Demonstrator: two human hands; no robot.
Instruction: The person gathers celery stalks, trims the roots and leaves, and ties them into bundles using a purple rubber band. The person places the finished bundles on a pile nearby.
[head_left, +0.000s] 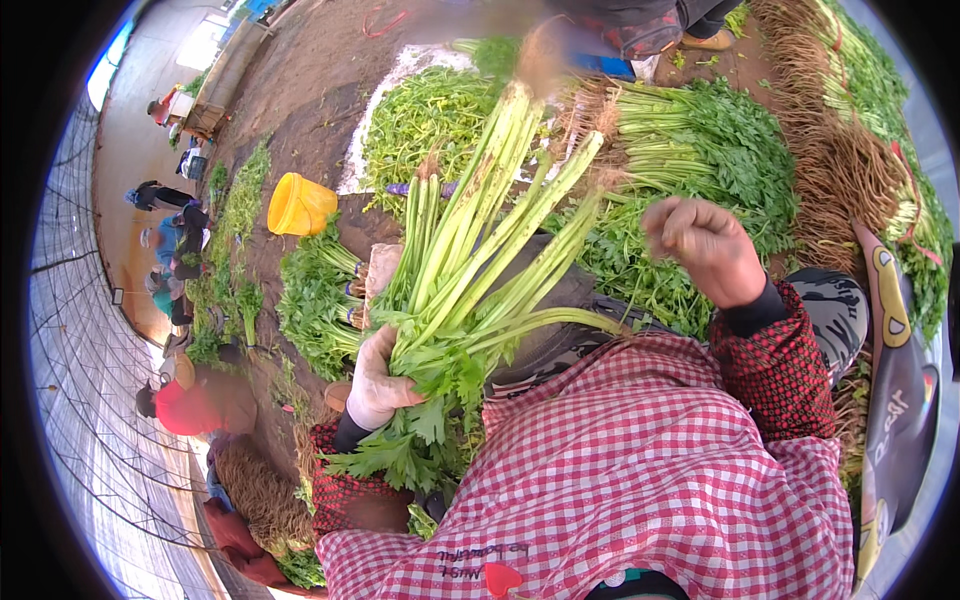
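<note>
My left hand (379, 384), in a pale glove, grips a bunch of leafy celery (486, 171) around its leaves and lower stalks. The stalks fan up and away from me, with brown roots at the far end. One stalk bends to the right across my lap. My right hand (701, 244) is raised to the right of the bunch, apart from it. Its fingers are curled, slightly blurred, and nothing shows in them. Below it lies loose celery foliage (645, 262).
Rooted celery (682, 142) lies ahead to the right, beside stacked bundles (832, 172). Trimmed leaves (427, 112) cover a white sheet. A yellow bucket (300, 204) and taped celery bundles (319, 300) stand left. Other people (199, 401) are at far left; one person's shoe (709, 40) shows ahead.
</note>
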